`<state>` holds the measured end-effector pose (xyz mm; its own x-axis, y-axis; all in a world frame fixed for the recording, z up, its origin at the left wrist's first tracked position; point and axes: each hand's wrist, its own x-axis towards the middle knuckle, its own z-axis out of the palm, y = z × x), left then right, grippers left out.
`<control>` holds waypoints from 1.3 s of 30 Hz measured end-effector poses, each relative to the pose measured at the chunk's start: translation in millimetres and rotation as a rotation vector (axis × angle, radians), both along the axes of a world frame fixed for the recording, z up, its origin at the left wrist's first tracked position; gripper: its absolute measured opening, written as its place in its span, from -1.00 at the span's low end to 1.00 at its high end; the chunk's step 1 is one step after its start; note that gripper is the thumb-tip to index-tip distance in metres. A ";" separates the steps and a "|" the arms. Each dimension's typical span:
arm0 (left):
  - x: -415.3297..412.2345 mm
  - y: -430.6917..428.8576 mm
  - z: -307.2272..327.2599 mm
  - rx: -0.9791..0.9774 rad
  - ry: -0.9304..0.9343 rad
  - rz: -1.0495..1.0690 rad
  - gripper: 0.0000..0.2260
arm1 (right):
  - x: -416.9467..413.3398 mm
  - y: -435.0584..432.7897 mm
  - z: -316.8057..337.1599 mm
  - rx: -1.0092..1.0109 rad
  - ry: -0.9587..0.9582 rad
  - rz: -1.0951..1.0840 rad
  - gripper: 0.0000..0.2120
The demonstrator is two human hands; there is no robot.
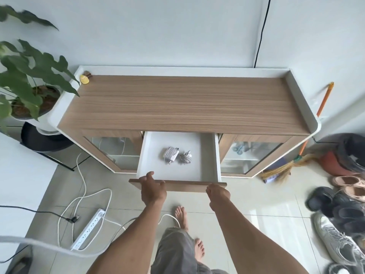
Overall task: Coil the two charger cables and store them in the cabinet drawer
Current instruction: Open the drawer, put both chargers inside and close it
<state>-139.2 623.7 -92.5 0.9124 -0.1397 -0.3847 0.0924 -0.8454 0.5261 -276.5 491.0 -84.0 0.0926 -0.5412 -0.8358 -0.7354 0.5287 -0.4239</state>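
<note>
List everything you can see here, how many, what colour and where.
coiled chargers: two, white and grey, in the drawer
drawer: one, white inside, open
cabinet: one, wood and white, against wall
small object: one, yellow, cabinet top's back left corner
plant: one, green, left of cabinet
power strip: one, white, floor left
broom: one, orange handle, right of cabinet
shoes: several, mixed, floor right
left grip: one, bare, holding drawer front
right grip: one, bare, at drawer front

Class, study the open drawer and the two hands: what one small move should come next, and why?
Probably push the drawer shut. The larger charger and the smaller charger, both coiled, already lie inside it side by side. The left hand grips the drawer front, while the right hand sits against it.
</note>
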 end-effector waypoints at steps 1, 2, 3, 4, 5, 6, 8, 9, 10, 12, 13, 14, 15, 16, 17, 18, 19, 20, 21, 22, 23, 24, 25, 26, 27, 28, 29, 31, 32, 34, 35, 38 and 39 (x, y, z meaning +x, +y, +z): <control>-0.2 0.7 -2.5 0.026 -0.025 -0.034 -0.63 | 3.4 -3.0 -1.0 -0.103 0.065 0.068 -0.73; -0.7 0.8 -5.6 0.040 -0.042 -0.042 -0.65 | 4.4 -3.3 -6.3 -0.088 -0.011 -0.056 -0.65; -0.9 0.9 -7.7 0.044 -0.050 -0.022 -0.64 | 6.6 -4.8 -7.3 0.085 -0.132 -0.384 -0.64; 0.1 0.5 -10.3 0.036 -0.045 0.026 -0.60 | 14.2 -9.3 -6.3 0.273 -0.252 -0.674 -0.69; 2.2 -1.0 -10.9 0.013 -0.020 0.098 -0.55 | 17.6 -10.5 -8.4 0.353 -0.343 -0.768 -0.73; 5.3 -3.3 -11.3 -0.010 0.012 0.161 -0.50 | 18.3 -8.2 -6.8 0.329 -0.339 -0.738 -0.74; 16.7 -7.2 -13.0 -0.018 0.047 0.223 -0.43 | 21.3 -7.2 -8.4 0.230 -0.300 -0.648 -0.57; 23.4 -9.3 -14.2 -0.014 0.053 0.228 -0.42 | 24.7 -11.8 -12.1 0.203 -0.279 -0.617 -0.44; 29.9 -11.1 -15.1 -0.017 0.055 0.229 -0.44 | 29.6 -14.4 -11.4 0.158 -0.210 -0.572 -0.40; 39.6 -14.8 -17.3 -0.043 0.051 0.222 -0.51 | 35.3 -22.1 -7.0 0.140 -0.059 -0.534 -0.51; 43.7 -17.3 -18.6 -0.062 0.036 0.219 -0.54 | 39.4 -24.0 -4.7 0.148 -0.066 -0.534 -0.56; 47.4 -20.7 -18.9 -0.086 0.018 0.221 -0.56 | 44.5 -28.3 -5.5 0.136 -0.094 -0.522 -0.64; 51.5 -25.2 -18.4 -0.110 0.006 0.234 -0.56 | 51.4 -34.3 -11.9 0.119 -0.149 -0.543 -0.71; 56.2 -30.9 -17.6 -0.131 0.003 0.253 -0.54 | 58.8 -38.7 -12.9 0.141 -0.195 -0.549 -0.75; 62.0 -37.0 -17.8 -0.139 0.011 0.280 -0.50 | 66.9 -44.2 -13.5 0.152 -0.237 -0.547 -0.76; 68.2 -43.5 -17.8 -0.142 0.020 0.306 -0.45 | 72.8 -51.3 -14.7 0.163 -0.216 -0.557 -0.75; 74.7 -49.4 -20.5 -0.146 0.024 0.323 -0.40 | 77.7 -59.5 -15.2 0.172 -0.165 -0.605 -0.75; 79.9 -54.4 -22.1 -0.155 0.030 0.325 -0.38 | 80.9 -67.5 -19.6 0.162 -0.153 -0.621 -0.77; 83.8 -58.3 -22.5 -0.157 0.026 0.313 -0.39 | 86.1 -71.6 -18.0 0.165 -0.203 -0.610 -0.77; 88.0 -63.1 -23.4 -0.151 0.018 0.296 -0.42 | 91.6 -76.7 -20.1 0.155 -0.253 -0.590 -0.73; 92.5 -67.4 -24.7 -0.143 0.011 0.289 -0.44 | 98.5 -81.3 -20.7 0.130 -0.286 -0.570 -0.71; 97.1 -72.3 -24.6 -0.141 0.008 0.289 -0.44 | 102.5 -87.0 -18.4 0.134 -0.236 -0.594 -0.72; 101.6 -76.9 -25.5 -0.138 0.013 0.290 -0.42 | 106.8 -91.8 -13.6 0.148 -0.158 -0.633 -0.74; 104.7 -81.2 -24.8 -0.145 0.015 0.298 -0.39 | 109.8 -96.0 -13.0 0.153 -0.132 -0.643 -0.74; 109.5 -86.2 -25.2 -0.165 0.034 0.331 -0.34 | 116.2 -101.1 -13.7 0.150 -0.148 -0.641 -0.73; 113.5 -90.6 -24.4 -0.212 0.067 0.394 -0.29 | 122.3 -105.1 -12.0 0.140 -0.164 -0.619 -0.72; 118.8 -94.9 -26.5 -0.274 0.113 0.480 -0.24 | 127.8 -108.1 -9.8 0.134 -0.143 -0.608 -0.71; 126.1 -102.2 -30.3 -0.339 0.209 0.607 -0.18 | 133.0 -115.2 -7.9 0.145 -0.116 -0.604 -0.71; 130.6 -105.9 -35.2 -0.340 0.256 0.627 -0.19 | 135.9 -118.6 -8.1 0.132 -0.152 -0.550 -0.69; 139.1 -112.9 -39.1 -0.410 0.358 0.674 -0.27 | 146.8 -125.7 -6.5 0.187 -0.274 -0.608 -0.67; 143.5 -117.2 -40.3 -0.486 0.403 0.728 -0.33 | 153.9 -126.9 -7.5 0.226 -0.307 -0.681 -0.67; 152.8 -136.7 -31.5 -0.739 0.483 0.915 -0.47 | 168.6 -131.1 -1.9 0.130 -0.196 -0.860 -0.77; 155.8 -143.6 -31.1 -0.785 0.481 0.951 -0.50 | 172.8 -130.7 2.8 0.125 -0.179 -0.909 -0.81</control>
<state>16.7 480.0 -123.6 0.5736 0.1419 -0.8067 0.7900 0.1642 0.5907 -103.6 360.3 -81.2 -0.1889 -0.3761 -0.9071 0.0533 0.9184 -0.3919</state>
